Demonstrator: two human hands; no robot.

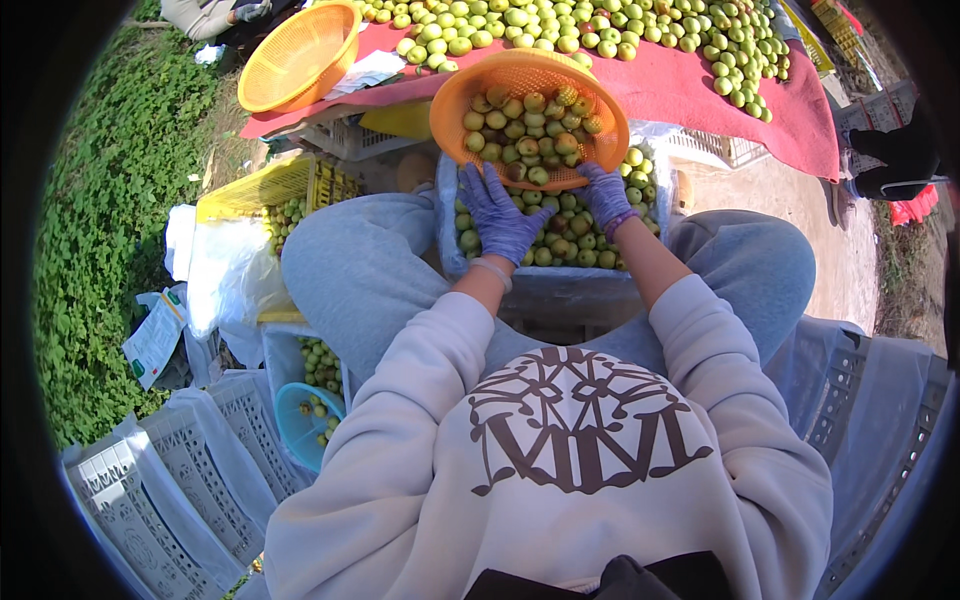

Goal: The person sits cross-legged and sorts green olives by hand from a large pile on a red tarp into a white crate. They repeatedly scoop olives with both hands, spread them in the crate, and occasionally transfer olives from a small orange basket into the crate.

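Note:
An orange plastic basket (pixel 610 103), filled with small round green fruits (pixel 530 125) tinged with brown, tilts toward me over the far part of a lined crate (pixel 447 215). My left hand (pixel 497 213), in a purple glove, holds the basket's near left rim, its fingers over the edge and thumb stretched to the right. At the near right rim, my right hand (pixel 607 195), gloved alike, has its fingers closed on the basket. More of the same fruits (pixel 575 235) lie in the crate below, between my knees. The fingers' undersides are hidden.
Beyond the crate, a red-covered table (pixel 665 85) bears a large heap of fruits and an orange basket (pixel 300 58). Yellow crate (pixel 250 190), light-blue bowl (pixel 300 425) and grey crates (pixel 190 480) stand at my left; further crates (pixel 870 410) at my right.

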